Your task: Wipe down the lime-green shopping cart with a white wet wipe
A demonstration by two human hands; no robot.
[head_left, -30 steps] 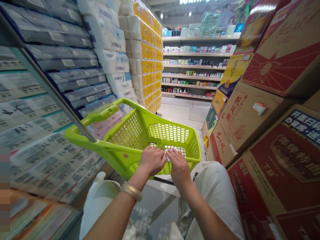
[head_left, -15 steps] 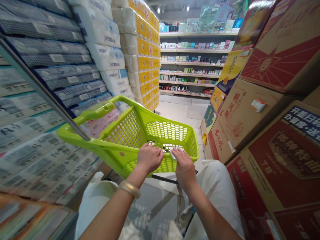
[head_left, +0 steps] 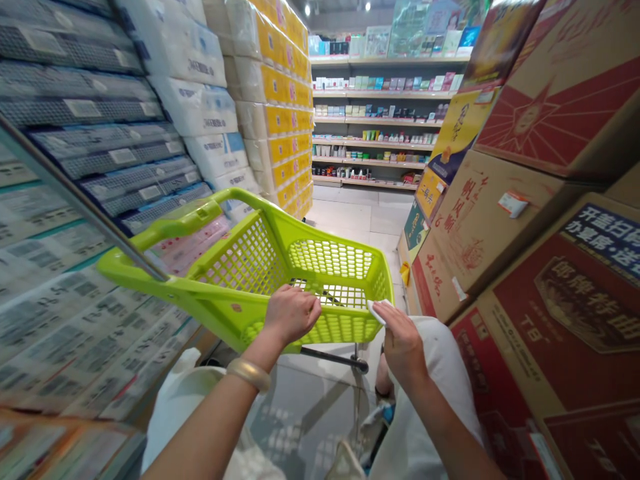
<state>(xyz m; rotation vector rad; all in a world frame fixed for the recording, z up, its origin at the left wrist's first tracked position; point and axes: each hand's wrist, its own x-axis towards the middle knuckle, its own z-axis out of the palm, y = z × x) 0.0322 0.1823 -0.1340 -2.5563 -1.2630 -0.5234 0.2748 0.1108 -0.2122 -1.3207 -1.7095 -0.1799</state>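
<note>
A lime-green shopping cart (head_left: 300,317) with perforated plastic sides stands sideways in front of me. My left hand (head_left: 291,313) is closed over the near rim of its basket, a gold-coloured bangle (head_left: 249,375) round the wrist. Farther right, at the corner of the same rim, my right hand (head_left: 403,333) presses a small white cloth or wipe (head_left: 376,311) against the plastic. Most of the wipe is hidden under the fingers. Pink packages (head_left: 193,241) show behind the cart's handle end.
Stacked cartons (head_left: 480,227) rise close on the right. On the left are tissue packs (head_left: 213,110) and yellow-white paper bundles (head_left: 285,120). Shelves of small goods (head_left: 375,120) cross the far end. Beneath the cart, a black wheel (head_left: 359,365) rests on the tiled floor (head_left: 345,217).
My right hand has slid right along the rim with the white wipe, toward the basket's corner. My left hand keeps its grip. The whole view has shifted slightly.
</note>
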